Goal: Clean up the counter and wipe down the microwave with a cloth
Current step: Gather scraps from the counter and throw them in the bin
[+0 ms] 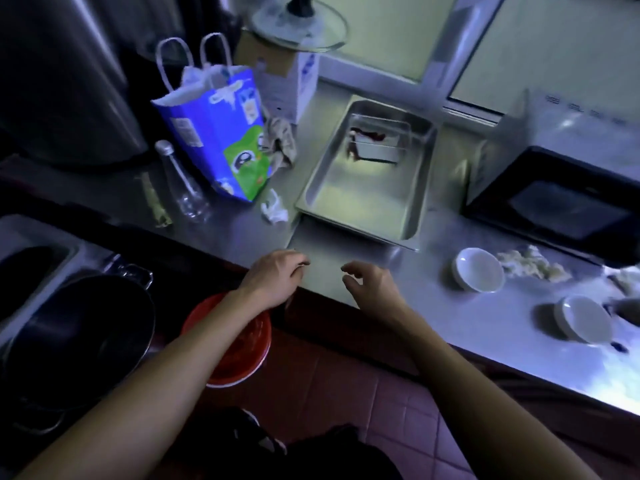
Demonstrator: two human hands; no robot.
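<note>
My left hand (273, 275) and my right hand (372, 284) hover over the front edge of the steel counter (433, 251), fingers loosely curled, holding nothing. A crumpled grey cloth (280, 142) lies behind the blue paper bag (218, 133). The black microwave (561, 188) stands at the right. In front of it lie crumpled paper scraps (530, 265). A small crumpled white paper (275, 209) sits left of the metal tray (363, 199).
Two white bowls (479, 270) (583, 318) sit on the counter at right. A clear empty bottle (183, 188) stands left of the bag. A dark pot (79, 337) fills the sink at left. A red bucket (232, 341) stands on the floor below.
</note>
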